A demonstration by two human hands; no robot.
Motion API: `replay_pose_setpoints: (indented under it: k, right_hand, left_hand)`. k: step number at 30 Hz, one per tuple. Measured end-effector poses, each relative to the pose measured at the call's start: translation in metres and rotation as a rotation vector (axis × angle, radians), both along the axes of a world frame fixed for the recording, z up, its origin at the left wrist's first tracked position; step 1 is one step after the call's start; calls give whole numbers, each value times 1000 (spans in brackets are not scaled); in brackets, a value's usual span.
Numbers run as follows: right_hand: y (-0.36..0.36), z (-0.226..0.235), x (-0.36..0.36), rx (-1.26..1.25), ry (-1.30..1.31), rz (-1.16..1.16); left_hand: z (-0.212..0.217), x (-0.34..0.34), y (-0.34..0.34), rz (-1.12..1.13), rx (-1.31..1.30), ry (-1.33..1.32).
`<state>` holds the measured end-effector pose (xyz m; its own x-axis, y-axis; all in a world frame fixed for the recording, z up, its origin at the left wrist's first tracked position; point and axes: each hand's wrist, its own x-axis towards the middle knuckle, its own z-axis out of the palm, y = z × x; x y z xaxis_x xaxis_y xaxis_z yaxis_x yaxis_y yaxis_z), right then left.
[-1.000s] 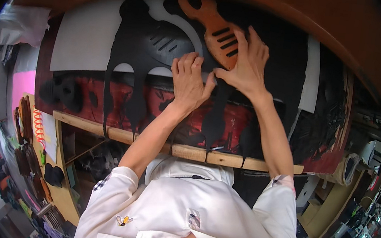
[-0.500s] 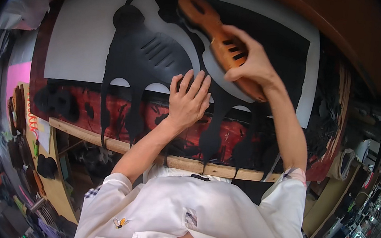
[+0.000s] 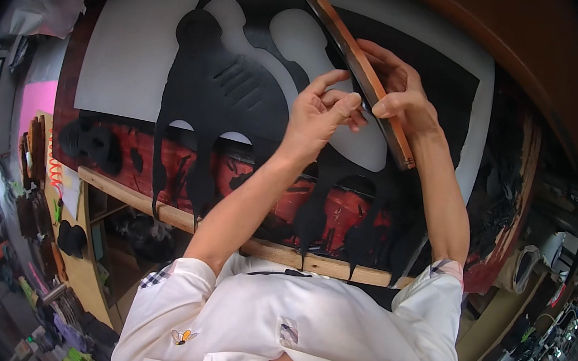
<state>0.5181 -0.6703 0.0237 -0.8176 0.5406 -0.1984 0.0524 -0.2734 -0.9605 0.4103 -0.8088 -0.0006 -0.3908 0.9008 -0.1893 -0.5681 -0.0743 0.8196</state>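
Observation:
My right hand [image 3: 410, 105] grips a long wooden cutting die [image 3: 354, 59], insole-shaped, turned up on its narrow edge above the work surface. Its dark underside faces left. Close against that underside is my left hand [image 3: 322, 116], fingers bent and somewhat apart, thumb sticking out; no held piece shows between them. Below lies a black sheet [image 3: 439, 76] with insole-shaped holes through which a white board [image 3: 131, 53] shows. Left of my left hand, a slotted black outline [image 3: 243, 85] is marked in the sheet. Narrow strips of the sheet hang over the near side.
The white board rests on a red, worn table [image 3: 343, 212] with a wooden front rail [image 3: 280, 255]. Black scraps [image 3: 497, 188] are heaped at the right. A black cut piece [image 3: 91, 145] lies at the left. Dark tools hang on a side panel [image 3: 89, 250].
My right hand has lifted the die and tipped it from flat onto its edge, baring a hole in the sheet. My left hand has left the sheet and moved up to the die's underside.

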Motion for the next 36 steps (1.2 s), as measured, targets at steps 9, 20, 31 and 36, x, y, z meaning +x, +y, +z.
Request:
replay_pose_setpoints:
  k: [9,20,31,36]
  right_hand:
    - [-11,3,22,-146,140,-133]
    - [-33,6,105,923,-391,-120]
    - [-34,-18,97,1270,-546,-292]
    - [-164,-28,130,1391,-393,-597]
  left_hand:
    - [-9,-57,-56,149,-518,528]
    - [7,-49,-107,205,-324,1264]
    - [-41,60,-31,61,155,1609]
    - [-51,58,-28,180,263,1643]
